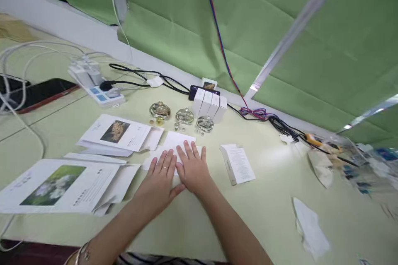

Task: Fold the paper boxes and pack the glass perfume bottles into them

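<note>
My left hand and my right hand lie flat, side by side, on a white sheet of card or paper. The fingers of both are stretched out, and the hands cover much of the sheet. Left of them sit two flattened white paper packages, one with a brown flower picture and one with a white flower picture. A flattened small printed box lies to the right. Beyond the fingertips stand several clear glass bottles with loose caps in front.
Several small white boxes stand behind the bottles, beside a dark phone. A power strip with plugs and cables occupies the back left. Crumpled white paper lies at the right, with a yellow-grey tool farther back. A green curtain hangs behind.
</note>
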Motion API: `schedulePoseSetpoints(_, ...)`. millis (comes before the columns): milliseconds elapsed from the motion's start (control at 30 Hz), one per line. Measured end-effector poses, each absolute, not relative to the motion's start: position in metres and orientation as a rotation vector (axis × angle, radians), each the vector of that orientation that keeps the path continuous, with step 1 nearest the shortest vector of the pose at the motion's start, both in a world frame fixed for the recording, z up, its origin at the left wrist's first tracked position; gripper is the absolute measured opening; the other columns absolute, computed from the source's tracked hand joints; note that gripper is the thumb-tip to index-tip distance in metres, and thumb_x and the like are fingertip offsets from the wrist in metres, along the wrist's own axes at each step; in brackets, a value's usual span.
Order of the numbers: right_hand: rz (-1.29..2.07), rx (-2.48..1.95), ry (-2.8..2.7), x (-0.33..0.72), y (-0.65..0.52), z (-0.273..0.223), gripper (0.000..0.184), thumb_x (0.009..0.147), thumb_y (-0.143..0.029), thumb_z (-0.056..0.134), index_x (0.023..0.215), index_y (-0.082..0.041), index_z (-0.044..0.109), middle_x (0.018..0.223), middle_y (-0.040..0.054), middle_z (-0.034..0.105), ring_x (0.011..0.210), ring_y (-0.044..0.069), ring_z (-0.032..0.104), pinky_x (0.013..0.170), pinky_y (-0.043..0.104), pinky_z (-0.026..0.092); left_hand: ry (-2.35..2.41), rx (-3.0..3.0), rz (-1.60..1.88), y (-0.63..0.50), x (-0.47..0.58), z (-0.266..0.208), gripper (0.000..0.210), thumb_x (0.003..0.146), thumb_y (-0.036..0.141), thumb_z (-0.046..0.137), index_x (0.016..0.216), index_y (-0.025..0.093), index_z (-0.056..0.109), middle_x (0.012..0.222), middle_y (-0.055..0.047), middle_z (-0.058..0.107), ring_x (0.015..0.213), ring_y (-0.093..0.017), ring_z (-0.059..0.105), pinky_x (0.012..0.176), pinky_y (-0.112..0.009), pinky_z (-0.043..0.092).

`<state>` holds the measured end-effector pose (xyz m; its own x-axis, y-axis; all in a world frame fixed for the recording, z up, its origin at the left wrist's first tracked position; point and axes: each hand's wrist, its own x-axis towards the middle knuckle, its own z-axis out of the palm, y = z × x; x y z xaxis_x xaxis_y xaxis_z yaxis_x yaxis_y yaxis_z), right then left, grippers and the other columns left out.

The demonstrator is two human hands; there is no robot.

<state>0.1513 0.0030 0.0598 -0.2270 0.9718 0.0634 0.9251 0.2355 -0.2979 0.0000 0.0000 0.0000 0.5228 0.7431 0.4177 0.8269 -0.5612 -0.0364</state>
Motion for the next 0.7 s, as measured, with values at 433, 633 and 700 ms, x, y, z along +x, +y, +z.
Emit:
schedulePoseSetpoints(433, 0.363, -2.317, -1.181, 0.263, -0.052, 0.088, 0.091, 0.070, -0.035, 0.068, 0.146, 0.002, 0.035, 0.145, 0.0355, 0.039, 0.137, 0.057, 0.030, 0.106, 0.073, 0.022, -1.122, -2.632, -0.799, 0.001, 0.003, 0.052, 0.083, 0.097, 0.061, 0.021, 0.138, -0.007, 0.045, 0.146, -0.032, 0.043, 0.138, -0.047, 0.038, 0.107, -0.063, 0.032)
schedulePoseSetpoints(633, 0.621, -1.930, -0.938, 0.254, -0.078, 0.089, 0.106, 0.073, -0.059, 0.059, 0.155, -0.017, 0.008, 0.145, 0.0205, 0.045, 0.132, 0.037, 0.048, 0.104, 0.055, 0.043, -0.958, -2.846, -0.972, -0.024, 0.011, 0.080, 0.048, 0.102, 0.039, 0.036, 0.141, 0.012, 0.042, 0.142, -0.013, 0.057, 0.138, -0.025, 0.046, 0.107, -0.039, 0.046)
schedulePoseSetpoints(700, 0.771, -1.699, -0.872, 0.236, -0.085, 0.090, 0.097, 0.079, -0.070, 0.043, 0.155, -0.018, 0.011, 0.136, 0.0166, 0.056, 0.121, 0.031, 0.059, 0.096, 0.049, 0.051, -0.912, -2.909, -1.039, -0.032, 0.017, 0.084, 0.049, 0.102, 0.042, 0.037, 0.141, 0.013, 0.041, 0.135, -0.011, 0.062, 0.128, -0.019, 0.056, 0.100, -0.030, 0.053)
